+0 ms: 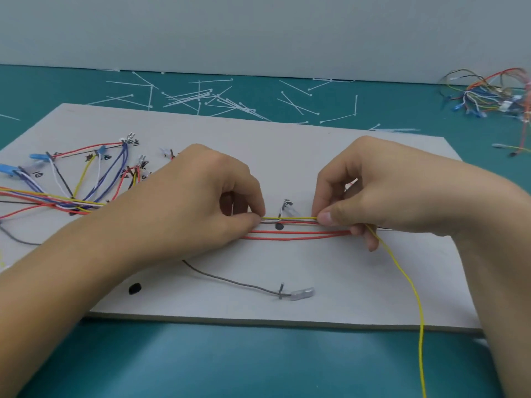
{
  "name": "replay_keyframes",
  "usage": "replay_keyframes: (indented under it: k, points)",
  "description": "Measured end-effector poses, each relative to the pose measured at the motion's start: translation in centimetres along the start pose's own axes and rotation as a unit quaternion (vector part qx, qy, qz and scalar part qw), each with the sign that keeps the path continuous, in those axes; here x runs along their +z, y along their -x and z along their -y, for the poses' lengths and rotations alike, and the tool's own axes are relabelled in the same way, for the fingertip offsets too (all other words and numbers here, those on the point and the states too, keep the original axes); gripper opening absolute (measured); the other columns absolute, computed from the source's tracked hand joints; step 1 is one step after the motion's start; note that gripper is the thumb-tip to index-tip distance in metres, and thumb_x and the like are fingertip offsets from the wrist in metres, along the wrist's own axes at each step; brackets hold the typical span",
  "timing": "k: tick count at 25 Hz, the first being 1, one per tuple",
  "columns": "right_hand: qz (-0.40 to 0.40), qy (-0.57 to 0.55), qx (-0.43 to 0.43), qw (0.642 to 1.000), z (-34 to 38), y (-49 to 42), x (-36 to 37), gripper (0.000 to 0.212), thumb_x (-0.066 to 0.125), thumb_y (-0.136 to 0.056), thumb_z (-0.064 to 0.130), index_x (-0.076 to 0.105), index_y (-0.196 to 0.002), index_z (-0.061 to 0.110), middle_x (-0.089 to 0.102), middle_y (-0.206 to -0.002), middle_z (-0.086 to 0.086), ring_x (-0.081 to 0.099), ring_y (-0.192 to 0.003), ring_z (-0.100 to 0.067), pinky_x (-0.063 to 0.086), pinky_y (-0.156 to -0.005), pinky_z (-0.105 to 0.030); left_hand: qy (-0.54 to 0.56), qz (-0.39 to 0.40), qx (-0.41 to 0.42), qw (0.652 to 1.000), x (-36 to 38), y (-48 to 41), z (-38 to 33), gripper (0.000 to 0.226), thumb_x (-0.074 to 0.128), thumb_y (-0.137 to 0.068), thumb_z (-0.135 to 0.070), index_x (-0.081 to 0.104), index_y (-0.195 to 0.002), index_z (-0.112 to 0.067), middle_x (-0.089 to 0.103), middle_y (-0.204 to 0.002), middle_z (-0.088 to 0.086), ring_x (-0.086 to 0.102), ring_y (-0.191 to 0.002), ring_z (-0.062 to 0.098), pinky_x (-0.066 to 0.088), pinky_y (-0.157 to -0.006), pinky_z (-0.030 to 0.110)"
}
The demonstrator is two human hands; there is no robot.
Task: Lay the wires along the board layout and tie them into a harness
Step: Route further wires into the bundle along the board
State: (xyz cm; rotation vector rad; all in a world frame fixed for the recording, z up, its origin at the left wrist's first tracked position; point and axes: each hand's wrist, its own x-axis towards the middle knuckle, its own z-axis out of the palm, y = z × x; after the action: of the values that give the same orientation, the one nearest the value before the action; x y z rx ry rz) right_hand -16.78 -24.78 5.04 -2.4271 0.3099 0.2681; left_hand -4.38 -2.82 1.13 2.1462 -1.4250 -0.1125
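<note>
The yellow wire point(408, 282) trails off the board point(316, 305) at 5 o'clock. A grey wire point(230, 281) with a sleeved terminal lies loose at 6 o'clock. My left hand point(195, 202) pinches the wire bundle point(290, 219), thumb to forefinger. My right hand point(373, 191) pinches the same bundle at 3 o'clock. Two red wires point(296, 235) lie just beside it. Branch wires point(86, 179) fan out at 9 o'clock, and cable ties point(201, 99) are scattered at 12 o'clock.
</note>
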Motion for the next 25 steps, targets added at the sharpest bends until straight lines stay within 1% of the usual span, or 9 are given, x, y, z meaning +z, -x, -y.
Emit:
replay_keyframes:
  k: [3, 5, 8, 12, 14, 16, 19, 21, 25]
  points:
    - [0.004, -0.008, 0.008, 1.0, 0.0, 0.2, -0.3, 0.019, 0.073, -0.088, 0.006, 0.076, -0.074, 0.019, 0.069, -0.055, -0.004, 0.066, -0.044, -0.018, 0.052, -0.048, -0.023, 0.021, -0.009, 0.0, 1.0, 0.8, -0.3, -0.2, 0.003, 0.081, -0.083, -0.03, 0.081, -0.08, -0.03, 0.068, -0.067, -0.009, 0.064, -0.069, 0.012, 0.046, -0.062, 0.02]
    - [-0.005, -0.016, 0.005, 1.0, -0.2, 0.3, -0.6, 0.019, 0.074, -0.087, 0.004, 0.075, -0.074, 0.017, 0.07, -0.057, -0.007, 0.067, -0.045, -0.02, 0.053, -0.048, -0.024, 0.031, -0.016, -0.001, 0.999, 1.2, -0.6, -0.3, 0.007, 0.082, -0.083, -0.035, 0.081, -0.079, -0.029, 0.068, -0.066, -0.007, 0.063, -0.067, 0.014, 0.044, -0.059, 0.02]
    - [-0.009, -0.03, 0.003, 0.999, -0.7, 0.4, -1.3, 0.017, 0.077, -0.085, 0.002, 0.075, -0.074, 0.015, 0.07, -0.06, -0.011, 0.068, -0.048, -0.024, 0.056, -0.05, -0.026, 0.056, -0.013, -0.005, 0.998, 1.7, -0.9, -0.6, 0.001, 0.082, -0.083, -0.031, 0.082, -0.084, -0.031, 0.067, -0.067, -0.008, 0.06, -0.067, 0.015, 0.04, -0.059, 0.017]
    - [0.02, -0.029, 0.018, 0.999, -1.2, 0.9, -2.3, 0.018, 0.076, -0.083, -0.002, 0.076, -0.077, 0.015, 0.072, -0.064, -0.014, 0.067, -0.05, -0.024, 0.054, -0.05, -0.024, 0.065, 0.004, -0.005, 0.998, 2.1, -1.1, -0.8, 0.009, 0.08, -0.086, -0.024, 0.081, -0.087, -0.033, 0.065, -0.074, -0.014, 0.058, -0.067, 0.012, 0.037, -0.06, 0.014]
    - [0.018, -0.017, 0.019, 1.0, -1.5, 1.0, -2.7, 0.019, 0.074, -0.082, -0.003, 0.076, -0.077, 0.016, 0.071, -0.066, -0.015, 0.06, -0.045, -0.021, 0.048, -0.044, -0.023, 0.062, 0.011, -0.012, 0.998, 2.0, -1.1, -0.7, 0.008, 0.079, -0.086, -0.024, 0.08, -0.086, -0.033, 0.066, -0.076, -0.015, 0.059, -0.069, 0.011, 0.039, -0.061, 0.017]
    - [0.023, -0.012, 0.028, 0.999, -1.7, 1.1, -2.9, 0.018, 0.075, -0.08, -0.003, 0.076, -0.076, 0.014, 0.069, -0.065, -0.016, 0.057, -0.044, -0.019, 0.046, -0.042, -0.024, 0.052, 0.015, -0.014, 0.998, 1.9, -1.2, -0.7, 0.007, 0.079, -0.086, -0.025, 0.078, -0.085, -0.032, 0.067, -0.078, -0.015, 0.06, -0.069, 0.01, 0.045, -0.063, 0.024]
    - [0.031, 0.011, 0.068, 0.997, -2.3, 1.1, -3.1, 0.017, 0.077, -0.081, -0.001, 0.076, -0.071, 0.013, 0.068, -0.06, -0.013, 0.063, -0.049, -0.019, 0.053, -0.046, -0.026, 0.039, 0.011, -0.014, 0.999, 1.8, -1.2, -1.0, 0.005, 0.076, -0.087, -0.032, 0.075, -0.082, -0.034, 0.068, -0.082, -0.017, 0.061, -0.07, 0.009, 0.052, -0.067, 0.033]
    - [0.027, 0.015, 0.091, 0.995, -2.6, 1.1, -3.2, 0.015, 0.08, -0.08, 0.002, 0.076, -0.07, 0.012, 0.068, -0.058, -0.013, 0.066, -0.05, -0.022, 0.055, -0.047, -0.028, 0.01, 0.002, -0.016, 1.0, 1.9, -1.1, -1.3, 0.008, 0.067, -0.084, -0.041, 0.073, -0.08, -0.037, 0.067, -0.086, -0.02, 0.06, -0.075, 0.007, 0.053, -0.071, 0.038]
    - [0.034, 0.022, 0.111, 0.993, -2.6, 1.3, -3.3, 0.012, 0.082, -0.077, 0.006, 0.076, -0.069, 0.013, 0.07, -0.059, -0.012, 0.071, -0.052, -0.025, 0.056, -0.047, -0.029, -0.011, -0.014, -0.028, 0.999, 1.8, -1.1, -1.8, 0.011, 0.061, -0.079, -0.045, 0.069, -0.076, -0.039, 0.065, -0.088, -0.023, 0.059, -0.079, 0.005, 0.054, -0.073, 0.04]
